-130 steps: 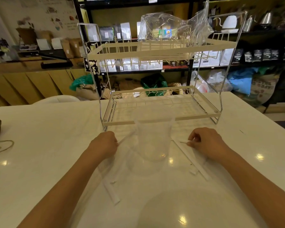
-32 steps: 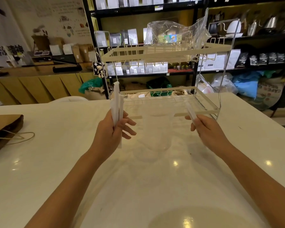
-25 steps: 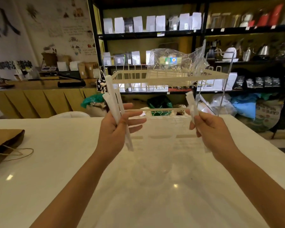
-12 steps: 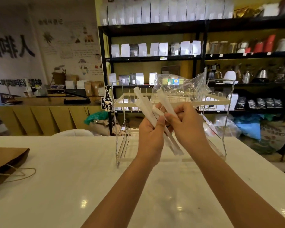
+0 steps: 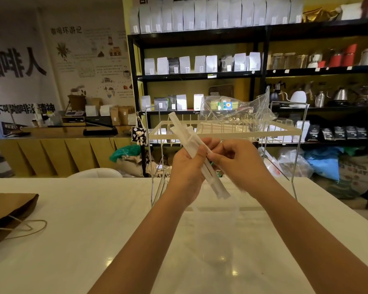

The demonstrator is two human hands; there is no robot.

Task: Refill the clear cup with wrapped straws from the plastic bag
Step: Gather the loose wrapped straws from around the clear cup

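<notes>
large black chinese characters on the wall at far left look mirrored and i cannot read them surely; a sack on the floor at right carries lettering like "cafe", also reversed. white and dark pouches line the black shelves, their labels too small to read. the clear plastic bag lies crumpled on the top tier of the wire rack, a small green and blue label showing through it. the left hand is closed around a bundle of wrapped straws, held up in front of the rack above the white table. the bundle's long axis is tilted, upper ends pointing up and left, lower ends down and right. the right hand pinches the bundle near its middle, touching the left thumb. a brown paper bag with a twine handle lies at the table's left edge.
</notes>
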